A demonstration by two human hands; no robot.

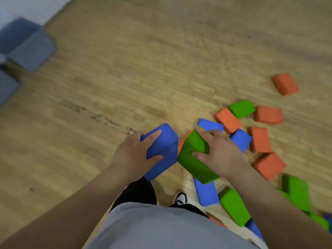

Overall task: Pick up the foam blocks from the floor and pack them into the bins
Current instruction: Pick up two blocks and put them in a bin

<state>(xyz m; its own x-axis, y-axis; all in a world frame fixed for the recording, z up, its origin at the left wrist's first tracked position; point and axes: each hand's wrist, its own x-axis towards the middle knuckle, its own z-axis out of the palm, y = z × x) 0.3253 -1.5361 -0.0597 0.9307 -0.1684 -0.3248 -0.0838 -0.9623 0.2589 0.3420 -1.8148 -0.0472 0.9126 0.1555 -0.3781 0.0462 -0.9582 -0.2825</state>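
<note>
My left hand (133, 155) grips a blue foam block (165, 142) held above the floor, fingers and thumb wrapped round its near end. Beside it, my right hand (218, 151) grips a green foam block (193, 159), with an orange block partly hidden just behind it. The two held blocks touch edge to edge. Several more orange, green and blue foam blocks lie scattered on the wooden floor to the right, among them an orange block (285, 86) lying apart from the others. Grey fabric bins (29, 47) stand blurred at the far left.
A white wall meets the wooden floor (125, 78) at the top left behind the bins. My shoe (180, 198) and dark trouser leg show below the hands. A dark scuff trail runs across the floor left of the hands.
</note>
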